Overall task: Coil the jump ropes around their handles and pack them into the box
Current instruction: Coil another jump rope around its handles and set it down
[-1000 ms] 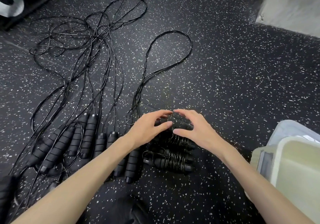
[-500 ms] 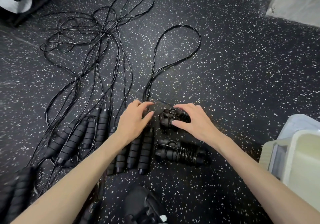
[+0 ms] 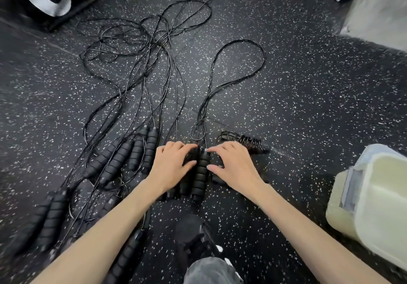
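Note:
Several black jump ropes lie on the speckled floor, their cords tangled (image 3: 143, 41) further out. One cord forms a long loop (image 3: 242, 63) running back to the ribbed foam handles (image 3: 202, 173) between my hands. My left hand (image 3: 171, 167) lies over the handle beside it, with fingers and thumb curled round it. My right hand (image 3: 235, 167) touches the middle handle with index fingertip and thumb, fingers relaxed. A coiled jump rope (image 3: 251, 144) lies just beyond my right hand. Another coiled rope is mostly hidden under my right hand.
A pale plastic box (image 3: 374, 206) with its lid stands on the floor at the right. More loose handles (image 3: 123, 158) lie in a row to the left, and others (image 3: 50, 213) at lower left. My shoe (image 3: 193, 235) is below the hands.
My right hand has left the coiled rope and come to the loose handles. My left hand has settled onto those handles. The view has shifted.

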